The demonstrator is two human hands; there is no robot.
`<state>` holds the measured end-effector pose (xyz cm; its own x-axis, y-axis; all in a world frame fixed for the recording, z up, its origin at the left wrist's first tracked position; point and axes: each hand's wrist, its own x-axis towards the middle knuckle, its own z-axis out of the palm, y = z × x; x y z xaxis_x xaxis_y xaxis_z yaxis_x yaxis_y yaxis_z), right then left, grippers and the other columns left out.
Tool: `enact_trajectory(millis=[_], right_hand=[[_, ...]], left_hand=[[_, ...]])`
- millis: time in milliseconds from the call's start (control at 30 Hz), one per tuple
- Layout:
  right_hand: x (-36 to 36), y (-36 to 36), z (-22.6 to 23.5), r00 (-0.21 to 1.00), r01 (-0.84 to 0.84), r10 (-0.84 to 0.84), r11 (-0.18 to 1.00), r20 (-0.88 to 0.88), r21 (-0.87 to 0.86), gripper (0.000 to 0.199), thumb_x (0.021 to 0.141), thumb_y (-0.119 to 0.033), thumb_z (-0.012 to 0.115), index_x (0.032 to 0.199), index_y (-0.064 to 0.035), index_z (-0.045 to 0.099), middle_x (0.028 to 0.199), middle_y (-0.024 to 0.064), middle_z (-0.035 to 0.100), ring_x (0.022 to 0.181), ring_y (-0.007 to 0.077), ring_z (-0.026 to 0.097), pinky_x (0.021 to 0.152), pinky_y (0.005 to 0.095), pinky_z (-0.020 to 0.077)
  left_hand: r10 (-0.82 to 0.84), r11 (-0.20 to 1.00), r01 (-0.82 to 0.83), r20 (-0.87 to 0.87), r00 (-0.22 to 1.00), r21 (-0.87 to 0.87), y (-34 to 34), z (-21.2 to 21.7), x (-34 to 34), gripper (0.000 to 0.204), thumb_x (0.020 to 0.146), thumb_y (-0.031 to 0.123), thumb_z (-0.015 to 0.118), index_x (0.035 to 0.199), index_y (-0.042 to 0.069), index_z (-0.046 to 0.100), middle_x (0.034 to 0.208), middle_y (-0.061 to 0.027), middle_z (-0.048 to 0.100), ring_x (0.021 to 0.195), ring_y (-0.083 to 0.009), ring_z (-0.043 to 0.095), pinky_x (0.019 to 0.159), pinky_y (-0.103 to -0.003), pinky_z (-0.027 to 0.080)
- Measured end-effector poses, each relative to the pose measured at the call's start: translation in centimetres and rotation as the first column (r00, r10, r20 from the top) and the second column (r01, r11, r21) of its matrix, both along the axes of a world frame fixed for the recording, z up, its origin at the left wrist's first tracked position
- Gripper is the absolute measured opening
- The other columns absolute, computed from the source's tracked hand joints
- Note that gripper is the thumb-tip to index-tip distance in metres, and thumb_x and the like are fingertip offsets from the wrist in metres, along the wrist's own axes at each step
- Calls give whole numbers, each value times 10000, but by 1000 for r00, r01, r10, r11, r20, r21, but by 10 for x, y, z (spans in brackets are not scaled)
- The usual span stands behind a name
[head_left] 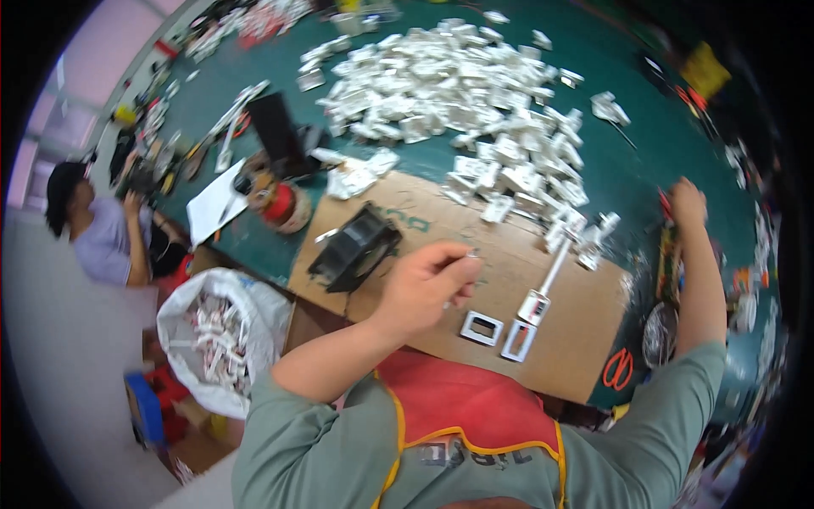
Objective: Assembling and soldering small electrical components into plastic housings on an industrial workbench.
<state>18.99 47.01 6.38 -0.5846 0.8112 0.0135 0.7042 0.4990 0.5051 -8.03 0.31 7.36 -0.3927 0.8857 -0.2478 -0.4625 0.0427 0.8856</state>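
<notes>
The left hand [428, 284] pinched a small metal part [472, 253], the right hand [687, 202] gripped a red tool [666, 206]; two white frames [500, 333] lay finished, a big pile [475, 93] remained.

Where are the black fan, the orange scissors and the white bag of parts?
black fan [354, 248], head view, on its frame.
orange scissors [618, 370], head view, on the handle loops.
white bag [259, 307], head view, on its upper side.

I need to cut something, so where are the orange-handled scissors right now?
In the head view, the orange-handled scissors lie at the person's lower right, just off the right edge of the cardboard sheet and below the right hand.
</notes>
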Motion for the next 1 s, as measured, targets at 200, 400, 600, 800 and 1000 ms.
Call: enact_trajectory(millis=[200, 400, 600, 800, 1000], right_hand=[[-70, -86, 65, 817, -220, 93, 963, -570, -157, 171, 874, -195, 623, 897, -31, 667, 821, 120, 668, 748, 262, 658, 653, 350, 493], [-143, -246, 126, 540, -647, -237, 497, -808, -578, 97, 865, -93, 672, 893, -1, 683, 758, 9, 645, 654, 73, 577, 592, 219, 458], [-175, -304, 141, 500, -766, -456, 164, -736, -622, 116, 858, -90, 689, 908, 15, 682, 762, 39, 657, 651, 81, 598, 588, 223, 477], [-171, -321, 154, 496, -752, -348, 285, -795, -594, 125, 872, -80, 670, 935, 27, 667, 766, 56, 666, 666, 105, 635, 595, 232, 505], [-166, -327, 158, 461, -778, -508, 162, -728, -607, 141, 879, -96, 656, 936, 32, 667, 786, 69, 675, 664, 124, 648, 602, 235, 516]], left_hand=[[7, 1000, -7, -27, 1000, 22, 4, 2, 1, 202, 947, 193, 607, 1067, 31, 608, 834, -7, 615, 674, -53, 547, 572, -189, 428], [-28, 999, 33, -113, 993, 40, 6, 18, 2, 315, 944, 211, 620, 1189, 13, 626, 889, 16, 584, 700, -38, 508, 604, -195, 435], [-22, 982, 75, -291, 957, 172, 12, 24, 14, 290, 938, 174, 626, 1180, 13, 632, 950, -1, 592, 764, -42, 515, 646, -194, 438], [247, 914, -148, -229, 942, 379, -3, 28, 20, 366, 938, 123, 614, 1282, 19, 544, 904, 14, 574, 753, -36, 498, 642, -199, 420], [-25, 981, 45, -108, 994, 190, -5, 44, 20, 286, 924, 133, 637, 1170, -10, 610, 826, 1, 600, 783, -37, 522, 701, -213, 449]])
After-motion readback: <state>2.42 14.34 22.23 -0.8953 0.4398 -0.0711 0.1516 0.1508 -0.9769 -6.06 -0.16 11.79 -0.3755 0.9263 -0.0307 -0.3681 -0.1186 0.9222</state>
